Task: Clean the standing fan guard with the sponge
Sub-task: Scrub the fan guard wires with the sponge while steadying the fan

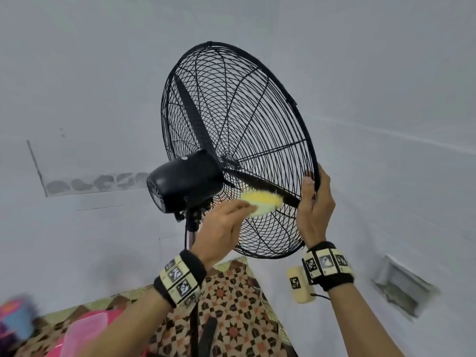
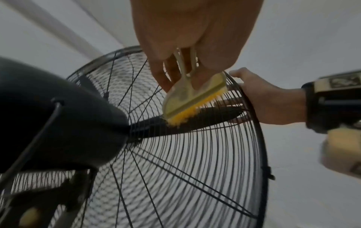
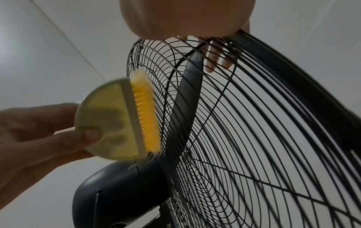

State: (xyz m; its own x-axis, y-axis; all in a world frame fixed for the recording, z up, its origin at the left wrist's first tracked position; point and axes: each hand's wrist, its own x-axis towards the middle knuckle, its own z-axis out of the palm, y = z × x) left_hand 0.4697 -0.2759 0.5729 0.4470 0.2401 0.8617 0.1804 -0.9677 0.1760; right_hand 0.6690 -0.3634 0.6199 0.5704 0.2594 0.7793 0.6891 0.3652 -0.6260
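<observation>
1. Two hands are on the fan at once, and we see both in the head view: our left hand at lower centre of the frame, our right hand at the right.
2. We see the fan guard as a round black wire cage of thin concentric rings crossed by straight spokes, with a thicker black rim. It fills the centre of the head view and tilts up toward the pale wall.
3. Inside the cage we see dark fan blades; behind it sits the rounded black motor housing, left of centre.
4. Our left hand pinches the sponge between its fingers and thumb. The sponge has a pale, half-round plastic back and a strip of bright yellow bristles along its straight edge.
5. From the left wrist view the yellow strip of the sponge presses against the guard's back wires, just over one blade, between the motor housing and the rim.
6. Our right hand is clamped on the lower right rim of the guard, thumb on the near side, fingers curled around onto the front wires.
7. At the bottom of the head view we see a patterned cloth and, at lower left, blurred pink plastic containers.
</observation>
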